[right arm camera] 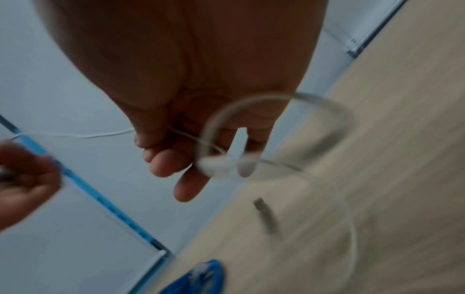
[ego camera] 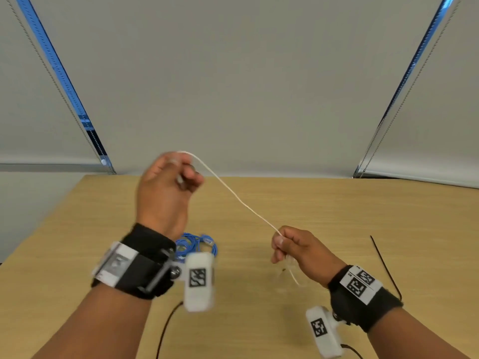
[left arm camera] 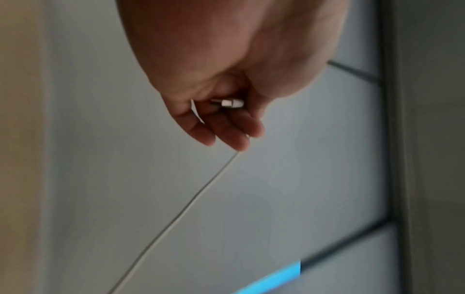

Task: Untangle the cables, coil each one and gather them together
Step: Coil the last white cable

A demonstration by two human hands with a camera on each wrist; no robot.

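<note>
Above the desk (ego camera: pixel 337 216) we see a white cable (ego camera: pixel 233 195) stretched between both hands. The left hand (ego camera: pixel 166 187), raised higher, has its fingers (left arm camera: pixel 226 131) curled round the cable near its plug (left arm camera: pixel 227 103). The right hand (ego camera: pixel 298 247) pinches the cable between thumb and curled fingers (right arm camera: pixel 163 161); a blurred loop of it hangs below that hand. A coiled blue cable (ego camera: pixel 199 244) lies on the desk, partly hidden behind the left wrist. A black cable (ego camera: pixel 386 268) lies at the right.
</note>
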